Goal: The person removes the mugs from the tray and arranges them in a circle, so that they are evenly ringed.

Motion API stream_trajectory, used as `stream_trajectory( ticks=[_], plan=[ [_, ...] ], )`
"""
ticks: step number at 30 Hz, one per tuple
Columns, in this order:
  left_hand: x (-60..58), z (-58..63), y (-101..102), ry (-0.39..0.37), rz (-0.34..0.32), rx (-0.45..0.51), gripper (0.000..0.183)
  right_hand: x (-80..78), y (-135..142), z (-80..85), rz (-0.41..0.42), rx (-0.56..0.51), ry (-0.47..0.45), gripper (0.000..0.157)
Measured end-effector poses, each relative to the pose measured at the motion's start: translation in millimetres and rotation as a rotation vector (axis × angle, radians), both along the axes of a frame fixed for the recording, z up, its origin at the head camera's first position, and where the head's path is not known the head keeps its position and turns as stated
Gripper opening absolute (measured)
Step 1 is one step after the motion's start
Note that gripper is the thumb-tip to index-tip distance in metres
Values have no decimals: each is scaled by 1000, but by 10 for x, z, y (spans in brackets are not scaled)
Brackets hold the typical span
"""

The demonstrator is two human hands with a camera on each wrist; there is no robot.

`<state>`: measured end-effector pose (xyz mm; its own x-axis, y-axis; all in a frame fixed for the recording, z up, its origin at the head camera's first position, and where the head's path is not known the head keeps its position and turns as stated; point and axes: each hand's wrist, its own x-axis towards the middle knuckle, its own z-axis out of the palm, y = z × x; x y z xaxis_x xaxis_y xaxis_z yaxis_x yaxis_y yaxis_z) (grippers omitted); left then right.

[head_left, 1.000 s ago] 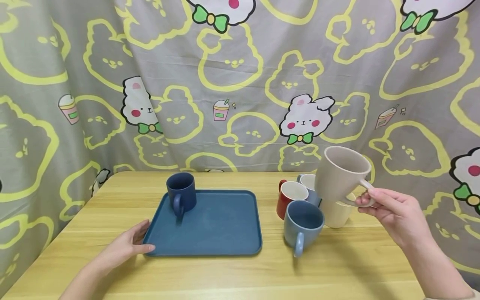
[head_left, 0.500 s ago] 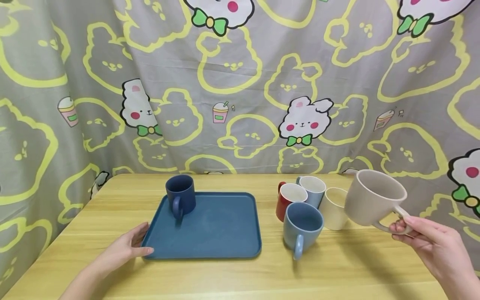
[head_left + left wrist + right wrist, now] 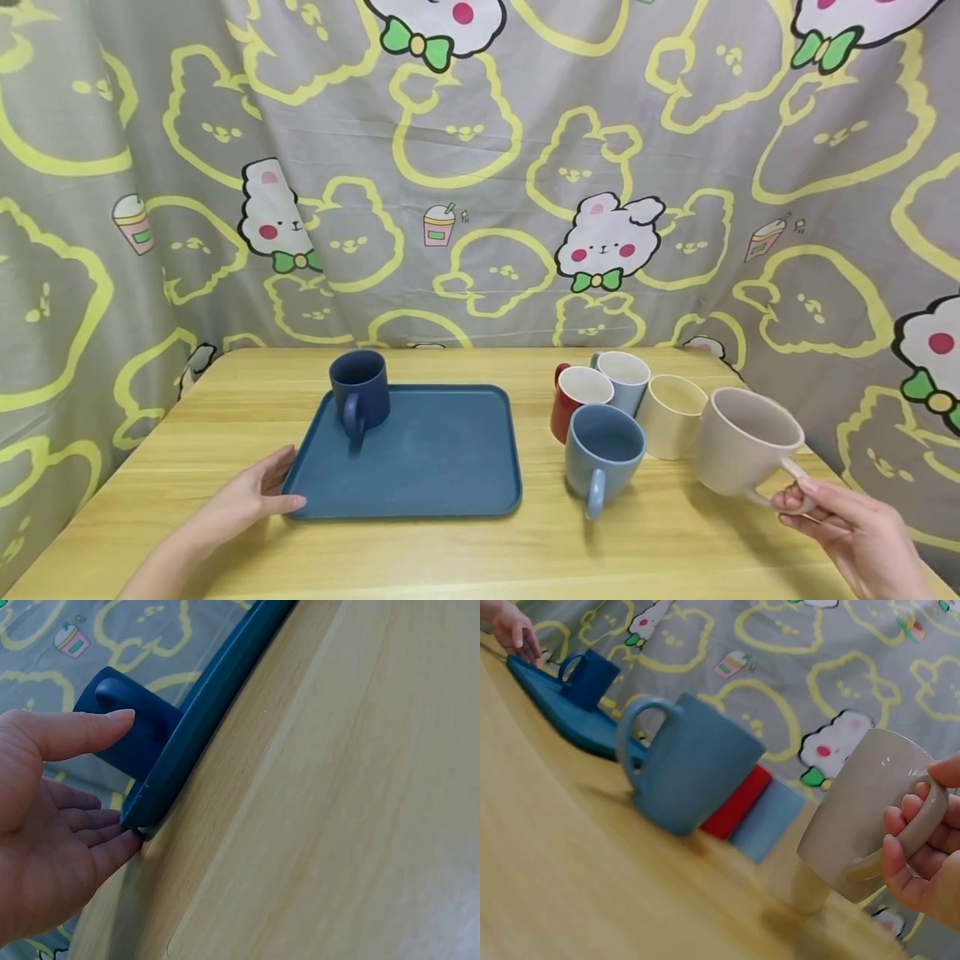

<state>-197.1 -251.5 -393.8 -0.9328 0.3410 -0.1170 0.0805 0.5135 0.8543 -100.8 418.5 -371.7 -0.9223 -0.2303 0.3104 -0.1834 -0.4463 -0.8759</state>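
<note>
On the right, my right hand (image 3: 862,529) grips a beige mug (image 3: 738,454) by its handle, fingers curled through the loop. The mug is upright, low over the table, right beside a cream cup (image 3: 671,425). My left hand (image 3: 240,504) is at the left edge of a blue tray (image 3: 442,467). In the left wrist view its loosely extended fingers (image 3: 112,851) touch the tray's corner, with the thumb above the rim. A navy mug (image 3: 367,387) stands on the tray's back left corner, its handle toward me.
Between the tray and the beige mug stand a light blue mug (image 3: 603,462), a red mug with white inside (image 3: 562,412) and a pale blue mug with white inside (image 3: 628,383), grouped closely with the cream cup. A patterned curtain (image 3: 480,200) hangs behind the wooden table (image 3: 420,558).
My right hand has carried the beige mug rightward, away from in front of the cream cup, then lowered it toward the table. The left hand has stayed at the tray's edge.
</note>
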Motion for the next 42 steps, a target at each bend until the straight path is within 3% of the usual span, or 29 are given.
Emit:
stream_trajectory(
  ticks=[5, 11, 21, 30, 32, 34, 39, 42],
  plan=[
    [-3, -8, 6, -14, 12, 3, 89, -28, -57, -160, 18, 9, -19, 53],
    [-7, -22, -1, -7, 5, -1, 88, -11, -100, -301, -59, 5, -78, 47],
    [-3, -16, -9, 1, -12, 6, 87, -8, -109, -354, -108, 78, -145, 46],
    [-4, -15, -5, 1, -14, -3, 86, -70, -38, -345, 128, 70, -66, 55],
    [-5, -14, -3, 1, -13, -8, 87, -73, -19, -336, 135, 94, -47, 54],
    [-4, -11, 1, 1, -12, -9, 87, -68, -3, -323, 75, 157, -47, 52],
    [-3, 2, 11, 8, -5, -5, 86, -88, 87, -324, -219, 307, -52, 42],
    [-6, 7, 15, 14, -4, -8, 86, -102, 108, -235, -359, 356, -58, 35]
  ],
)
